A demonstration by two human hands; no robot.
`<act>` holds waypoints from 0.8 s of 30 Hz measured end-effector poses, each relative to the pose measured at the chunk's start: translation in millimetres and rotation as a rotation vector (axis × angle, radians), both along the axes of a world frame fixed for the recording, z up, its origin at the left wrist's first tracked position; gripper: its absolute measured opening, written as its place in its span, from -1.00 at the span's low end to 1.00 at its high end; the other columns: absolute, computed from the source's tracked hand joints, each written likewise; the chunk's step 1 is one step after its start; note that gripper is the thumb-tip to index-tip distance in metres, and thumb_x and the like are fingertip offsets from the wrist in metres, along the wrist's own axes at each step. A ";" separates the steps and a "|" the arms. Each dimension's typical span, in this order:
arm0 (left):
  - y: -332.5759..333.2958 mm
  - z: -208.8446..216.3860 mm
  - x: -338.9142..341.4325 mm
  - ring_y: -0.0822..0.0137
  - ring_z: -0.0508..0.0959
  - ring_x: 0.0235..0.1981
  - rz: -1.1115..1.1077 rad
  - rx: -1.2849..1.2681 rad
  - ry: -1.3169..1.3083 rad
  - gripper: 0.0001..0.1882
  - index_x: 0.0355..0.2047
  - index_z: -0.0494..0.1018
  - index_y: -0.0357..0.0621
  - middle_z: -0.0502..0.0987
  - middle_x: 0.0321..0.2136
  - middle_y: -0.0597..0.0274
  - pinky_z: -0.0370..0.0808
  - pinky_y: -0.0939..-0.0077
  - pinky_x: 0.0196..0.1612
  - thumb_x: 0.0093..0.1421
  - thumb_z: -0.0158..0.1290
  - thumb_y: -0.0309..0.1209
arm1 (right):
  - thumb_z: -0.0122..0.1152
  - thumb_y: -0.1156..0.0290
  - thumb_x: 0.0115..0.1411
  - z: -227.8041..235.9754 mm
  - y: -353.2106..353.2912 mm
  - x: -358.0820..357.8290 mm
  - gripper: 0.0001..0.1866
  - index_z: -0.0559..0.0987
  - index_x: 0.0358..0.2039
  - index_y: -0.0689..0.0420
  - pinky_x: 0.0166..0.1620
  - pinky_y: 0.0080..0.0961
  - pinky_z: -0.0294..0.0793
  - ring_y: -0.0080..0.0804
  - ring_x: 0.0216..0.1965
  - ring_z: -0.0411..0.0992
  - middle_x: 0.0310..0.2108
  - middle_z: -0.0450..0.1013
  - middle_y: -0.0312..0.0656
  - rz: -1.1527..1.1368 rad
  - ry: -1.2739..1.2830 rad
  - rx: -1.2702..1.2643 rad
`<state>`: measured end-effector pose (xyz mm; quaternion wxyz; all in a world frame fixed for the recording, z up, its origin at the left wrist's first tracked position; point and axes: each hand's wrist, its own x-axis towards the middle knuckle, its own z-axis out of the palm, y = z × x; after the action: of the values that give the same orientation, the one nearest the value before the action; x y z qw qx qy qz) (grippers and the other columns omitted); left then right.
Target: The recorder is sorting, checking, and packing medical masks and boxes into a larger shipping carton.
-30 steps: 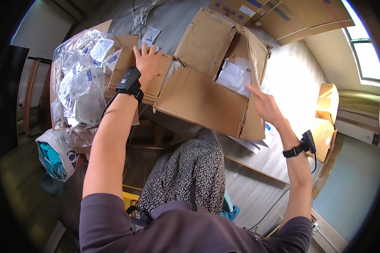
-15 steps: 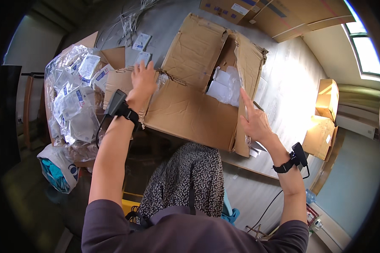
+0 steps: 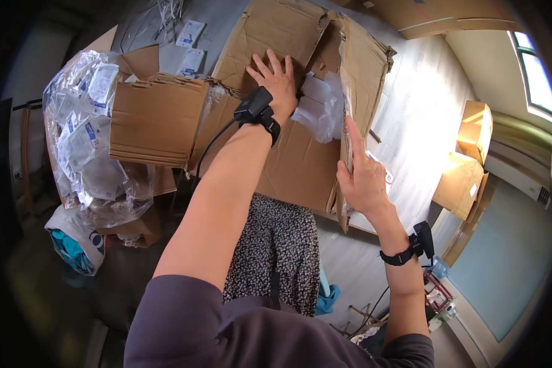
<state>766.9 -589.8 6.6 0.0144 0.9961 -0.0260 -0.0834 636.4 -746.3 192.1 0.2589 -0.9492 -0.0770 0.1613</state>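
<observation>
A large, worn cardboard box (image 3: 294, 167) with torn flaps lies in front of me. My left hand (image 3: 278, 89) is open, its fingers spread on the far left flap (image 3: 251, 43). By the right flap (image 3: 360, 80), my right hand (image 3: 365, 182) is open, with its index finger stretched along the flap's near edge. Between the two hands, a clear plastic bag with white contents (image 3: 320, 105) shows through the gap. Another torn flap (image 3: 156, 119) is folded out to the left, overlapping a plastic-lined carton. Black straps with small devices are on both my wrists.
Several clear-wrapped white packets (image 3: 92, 138) fill the plastic-lined carton at left. A bag with teal contents (image 3: 76, 245) sits below it. Two flat packets (image 3: 190, 34) lie on the floor beyond, near pale straps (image 3: 168, 15). Cartons (image 3: 457, 184) stand at the right.
My left hand has moved right, from the left flap's edge onto the far flap. The left flap now lies further out over the plastic-lined carton. My right hand has shifted slightly nearer.
</observation>
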 end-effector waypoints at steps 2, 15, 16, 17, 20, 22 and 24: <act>-7.7 8.4 4.6 -0.39 -0.08 0.36 -0.007 -0.025 0.092 0.16 0.40 -0.01 0.16 -0.08 0.39 -0.11 -0.06 -0.44 0.27 -0.19 0.38 -0.07 | 0.08 0.53 0.07 1.9 -7.4 -1.6 -0.08 -0.13 0.40 0.22 -0.35 -0.14 0.49 0.10 -0.46 0.51 -0.33 0.53 0.20 -0.024 0.015 0.017; 205.2 43.9 71.8 -0.15 0.36 0.16 -0.267 -0.461 -0.024 -0.33 0.19 0.25 -0.26 0.39 0.11 -0.18 0.34 0.09 0.19 -0.01 0.05 -0.56 | 0.09 0.43 0.09 -7.3 -16.7 -16.0 -0.05 -0.20 0.40 0.27 -0.35 -0.11 0.49 0.10 -0.48 0.50 -0.42 0.52 0.14 -0.134 -0.039 0.085; 241.1 45.9 69.7 -0.11 0.36 0.17 -0.294 -0.313 0.009 -0.34 0.19 0.26 -0.24 0.37 0.13 -0.17 0.33 0.07 0.19 0.01 0.07 -0.52 | 0.09 0.41 0.09 -9.7 -12.1 -11.9 -0.05 -0.20 0.40 0.26 -0.36 -0.11 0.49 0.09 -0.49 0.50 -0.43 0.51 0.12 -0.126 -0.042 0.097; 239.9 46.0 63.9 -0.10 0.36 0.18 -0.232 -0.265 -0.013 -0.33 0.19 0.26 -0.23 0.36 0.15 -0.17 0.32 0.07 0.19 0.01 0.10 -0.48 | 0.09 0.39 0.10 -12.5 -8.6 -12.5 -0.05 -0.19 0.40 0.25 -0.36 -0.11 0.49 0.07 -0.50 0.50 -0.45 0.51 0.11 -0.126 -0.055 0.023; 208.4 52.3 33.6 -0.08 0.36 0.18 -0.110 -0.157 -0.077 -0.25 0.22 0.23 -0.22 0.32 0.18 -0.13 0.30 0.06 0.21 0.01 0.20 -0.32 | 0.09 0.30 0.12 -32.8 16.4 -14.4 -0.08 -0.13 0.39 0.26 -0.38 -0.10 0.50 0.02 -0.50 0.51 -0.50 0.51 0.07 -0.119 -0.035 -0.207; 176.2 44.5 9.2 -0.05 0.38 0.16 -0.189 -0.120 -0.196 -0.11 0.28 0.14 -0.23 0.30 0.20 -0.14 0.31 0.06 0.18 0.01 0.25 -0.17 | 0.10 0.22 0.15 -43.8 43.3 -4.9 -0.12 -0.04 0.38 0.28 -0.39 -0.08 0.50 0.01 -0.48 0.53 -0.52 0.52 0.07 -0.101 0.070 -0.357; 156.7 34.3 1.8 -0.04 0.42 0.13 -0.155 -0.142 -0.186 0.01 0.32 0.06 -0.25 0.33 0.16 -0.18 0.32 0.08 0.16 -0.01 0.27 -0.03 | 0.11 0.14 0.18 -53.6 54.1 5.1 -0.24 0.14 0.31 0.22 -0.36 -0.08 0.51 0.01 -0.45 0.54 -0.51 0.53 0.05 0.003 0.171 -0.310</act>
<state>768.7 -433.2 40.9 0.0757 0.9910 -0.1099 0.0105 641.5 -692.2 138.6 0.1148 -0.9605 -0.0305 0.2517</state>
